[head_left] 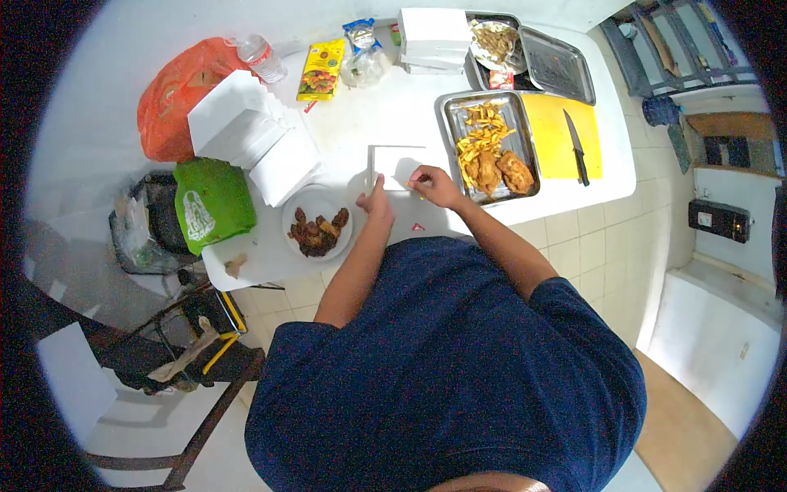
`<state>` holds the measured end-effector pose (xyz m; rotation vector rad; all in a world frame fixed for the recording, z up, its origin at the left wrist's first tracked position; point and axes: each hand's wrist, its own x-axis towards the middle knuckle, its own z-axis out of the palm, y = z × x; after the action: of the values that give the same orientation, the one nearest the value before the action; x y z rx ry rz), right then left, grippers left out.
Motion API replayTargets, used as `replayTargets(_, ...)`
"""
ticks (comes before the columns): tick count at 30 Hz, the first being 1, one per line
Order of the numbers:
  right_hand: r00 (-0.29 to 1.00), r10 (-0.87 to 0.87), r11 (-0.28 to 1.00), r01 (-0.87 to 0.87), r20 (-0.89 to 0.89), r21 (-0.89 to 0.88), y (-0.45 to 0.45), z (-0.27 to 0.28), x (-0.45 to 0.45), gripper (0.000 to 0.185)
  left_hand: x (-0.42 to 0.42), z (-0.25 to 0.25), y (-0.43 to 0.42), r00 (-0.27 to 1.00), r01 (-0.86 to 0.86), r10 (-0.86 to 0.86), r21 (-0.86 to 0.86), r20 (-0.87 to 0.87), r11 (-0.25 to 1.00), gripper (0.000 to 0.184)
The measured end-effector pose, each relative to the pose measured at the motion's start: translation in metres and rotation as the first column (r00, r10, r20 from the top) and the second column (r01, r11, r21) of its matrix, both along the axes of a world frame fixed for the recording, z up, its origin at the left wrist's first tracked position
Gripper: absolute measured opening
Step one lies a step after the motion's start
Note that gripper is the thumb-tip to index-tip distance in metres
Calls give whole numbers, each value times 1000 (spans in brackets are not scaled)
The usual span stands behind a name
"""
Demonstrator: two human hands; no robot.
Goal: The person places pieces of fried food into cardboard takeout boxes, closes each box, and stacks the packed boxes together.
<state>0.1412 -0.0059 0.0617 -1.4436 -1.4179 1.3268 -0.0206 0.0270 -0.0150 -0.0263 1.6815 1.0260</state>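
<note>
A small white cardboard box (400,156) stands on the table in front of me, its left wall upright. My left hand (375,202) grips that left wall near the front corner, thumb against it. Over the box's right front edge, my right hand (437,187) has its fingers curled in a pinch; a small yellowish bit shows at the fingertips, too small to name. Close to the right hand, a metal tray (531,156) holds fries (484,135) and fried chicken pieces (515,172). Left of my left hand sits a white plate (292,209) with dark browned meat pieces (316,234).
Stacked white boxes (238,123) stand at left, more boxes (433,37) at the back. A knife (577,148) lies on a yellow cutting board (545,123). Orange bag (168,94), green bag (211,205), bottle (262,57) and yellow packet (320,70) are around. A second tray (557,61) is behind.
</note>
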Motion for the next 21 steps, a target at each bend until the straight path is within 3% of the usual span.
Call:
replayTargets(2,999,-29,995,26,35,93,1,-3,7,11,1,-41,1,999,28,-25,-57,46,998,79)
replayTargets(5,997,-25,990,16,67,142,8,-7,18,11,-4,-62,-3,847,390,-300,-129,439,912,81)
replayTargets(7,992,0,997,-10,126,76,12,-5,22,11,14,17,-12,863,404,-316,-163,395,900,58)
replayTargets(8,986,30,990,-52,163,132,14,-4,23,10,22,49,-15,869,410,-324,-178,373,895,49)
replayTargets(10,966,85,960,-144,243,240,21,-3,25,8,27,18,-13,881,373,-280,-193,382,908,39)
replayTargets(13,895,234,952,-290,381,97,35,7,20,6,30,-14,-8,899,325,-241,-188,365,927,33)
replayTargets(16,901,295,943,-329,317,57,53,1,17,7,29,-20,-1,886,271,-197,-124,419,955,28)
replayTargets(19,875,295,945,-326,384,16,59,3,13,6,30,-8,0,900,246,-177,-127,398,961,26)
replayTargets(21,914,303,948,-317,271,8,63,-14,14,5,29,6,0,920,236,-163,-170,356,957,26)
